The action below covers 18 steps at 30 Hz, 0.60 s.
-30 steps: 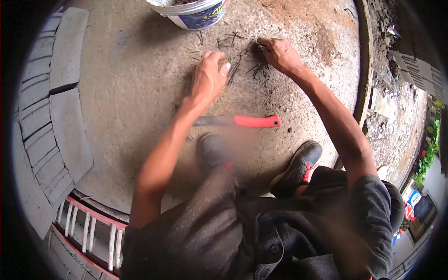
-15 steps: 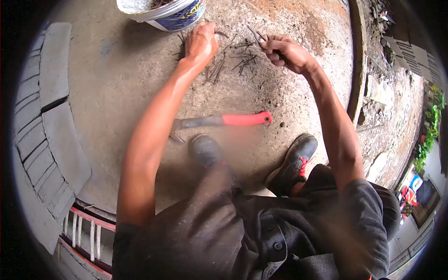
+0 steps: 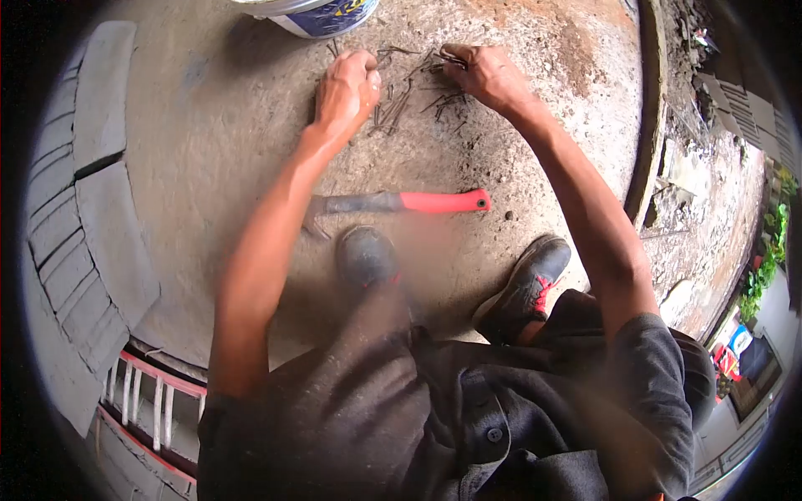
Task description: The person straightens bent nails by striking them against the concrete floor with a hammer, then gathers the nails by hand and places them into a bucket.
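Several thin, dark, rusty nails (image 3: 393, 110) lie scattered on the concrete floor between my two hands. My left hand (image 3: 344, 93) is closed at the left side of the pile, its fingers curled down, and what it holds, if anything, is hidden. At the pile's upper right, my right hand (image 3: 486, 77) pinches dark nails between thumb and fingers, close above the floor. Nearer to my feet lies a claw hammer (image 3: 443, 201) with a red grip, its head partly behind my left forearm.
A white and blue bucket (image 3: 322, 21) stands beyond my left hand, cut off by the top edge. My shoes (image 3: 368, 255) are just below the hammer. Grey blocks (image 3: 104, 92) line the left side, with a red and white ladder-like frame (image 3: 159, 397) below. A raised edge (image 3: 650, 108) runs along the right.
My right hand has moved left and slightly up, lowering its fingers to the pile. My left hand has shifted slightly left and down, away from the bucket. The view has tilted a little.
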Each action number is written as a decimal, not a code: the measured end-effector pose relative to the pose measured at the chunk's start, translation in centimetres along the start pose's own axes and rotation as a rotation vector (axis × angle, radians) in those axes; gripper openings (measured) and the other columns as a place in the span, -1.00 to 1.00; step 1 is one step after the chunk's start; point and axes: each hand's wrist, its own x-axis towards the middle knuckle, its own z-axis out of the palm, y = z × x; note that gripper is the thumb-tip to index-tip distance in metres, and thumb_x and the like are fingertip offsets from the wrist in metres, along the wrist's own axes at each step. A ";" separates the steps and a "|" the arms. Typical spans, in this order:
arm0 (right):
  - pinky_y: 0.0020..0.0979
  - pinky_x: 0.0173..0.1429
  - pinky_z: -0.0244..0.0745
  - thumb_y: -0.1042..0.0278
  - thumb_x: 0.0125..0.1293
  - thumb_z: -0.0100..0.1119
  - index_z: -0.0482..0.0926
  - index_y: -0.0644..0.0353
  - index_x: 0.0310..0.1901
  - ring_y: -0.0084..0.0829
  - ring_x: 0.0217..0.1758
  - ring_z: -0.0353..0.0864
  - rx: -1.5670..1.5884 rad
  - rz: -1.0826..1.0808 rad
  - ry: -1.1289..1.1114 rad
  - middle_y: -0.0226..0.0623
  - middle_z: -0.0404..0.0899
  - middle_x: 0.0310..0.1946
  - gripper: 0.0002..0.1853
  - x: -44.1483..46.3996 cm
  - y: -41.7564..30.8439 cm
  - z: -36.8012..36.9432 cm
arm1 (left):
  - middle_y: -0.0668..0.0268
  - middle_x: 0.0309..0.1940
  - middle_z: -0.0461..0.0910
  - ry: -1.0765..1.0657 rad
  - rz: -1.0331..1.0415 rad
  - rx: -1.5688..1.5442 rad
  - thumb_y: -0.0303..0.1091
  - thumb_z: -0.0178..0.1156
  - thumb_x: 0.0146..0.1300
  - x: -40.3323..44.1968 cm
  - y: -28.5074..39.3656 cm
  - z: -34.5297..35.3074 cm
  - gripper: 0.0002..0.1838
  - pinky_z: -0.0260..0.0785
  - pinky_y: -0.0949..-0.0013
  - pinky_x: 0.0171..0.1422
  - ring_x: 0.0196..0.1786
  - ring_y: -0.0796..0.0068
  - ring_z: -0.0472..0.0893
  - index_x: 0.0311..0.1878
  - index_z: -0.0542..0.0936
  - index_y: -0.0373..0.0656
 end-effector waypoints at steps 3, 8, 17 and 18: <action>-0.02 -0.04 0.64 0.18 0.40 0.17 0.67 0.08 0.05 0.02 -0.13 0.74 -0.063 -0.061 -0.001 0.05 0.72 -0.24 -0.71 -0.2 -0.3 0.7 | -0.01 -0.25 0.63 -0.146 -0.121 -0.059 -0.45 0.31 0.24 -4.4 2.1 -0.8 -0.87 0.49 0.03 -0.02 -0.15 -0.06 0.64 -0.18 0.65 -0.27; 0.00 -0.08 0.65 0.26 0.34 0.14 0.66 0.21 -0.08 0.07 -0.13 0.73 -0.209 -0.037 -0.128 0.13 0.69 -0.28 -0.75 0.3 -1.4 0.8 | 0.02 -0.27 0.61 -0.090 -0.111 0.060 -0.46 0.35 0.22 -8.1 3.8 0.6 -0.86 0.48 0.01 -0.04 -0.15 -0.08 0.63 -0.16 0.65 -0.25; -0.52 -0.51 0.21 0.22 0.35 0.03 0.49 0.10 -0.40 -0.61 -0.53 0.27 1.230 0.358 -0.314 -0.53 0.32 -0.56 -0.80 -1.6 -0.1 -1.5 | 0.03 -0.29 0.67 -0.211 -0.265 -0.008 -0.38 0.30 0.28 -7.8 3.3 0.7 -0.87 0.50 0.09 -0.06 -0.19 0.04 0.69 -0.19 0.66 -0.24; -0.54 -0.51 0.19 0.19 0.38 -0.01 0.51 0.10 -0.31 -0.63 -0.52 0.27 1.510 0.352 -0.383 -0.50 0.36 -0.51 -0.79 -2.1 0.1 -1.5 | 0.03 -0.29 0.69 -0.228 -0.343 -0.047 -0.38 0.29 0.29 -7.5 3.5 0.1 -0.86 0.51 0.11 -0.05 -0.19 0.08 0.70 -0.18 0.67 -0.24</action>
